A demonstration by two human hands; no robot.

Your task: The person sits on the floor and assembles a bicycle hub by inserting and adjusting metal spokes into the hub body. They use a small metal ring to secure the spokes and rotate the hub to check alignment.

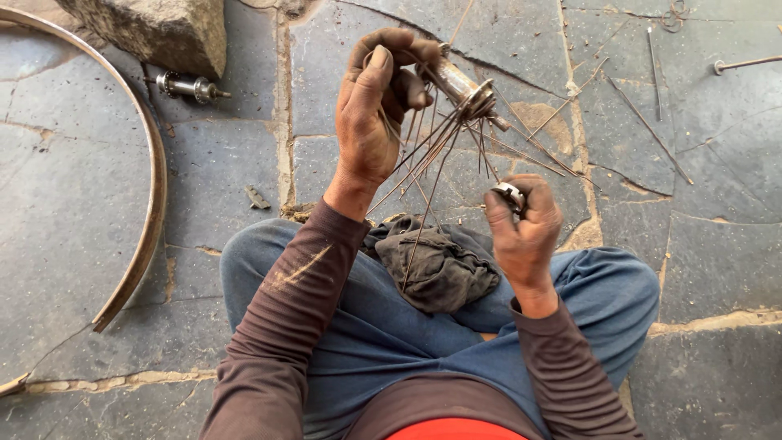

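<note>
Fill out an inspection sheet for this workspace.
Surface: cracked grey stone floor.
Job's things: wheel hub with loose spokes hanging from its flange; small metal ring.
Clutter: dark rag on lap; bent wheel rim; second hub; stone block; stray spokes.
Hands: left hand grips hub; right hand pinches ring.
Cables: nothing seen.
Surroundings: nothing seen.

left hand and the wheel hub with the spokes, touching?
Touching. The head view shows the left hand with its fingers wrapped around one end of the wheel hub, holding it up; the spokes hang below.
</note>
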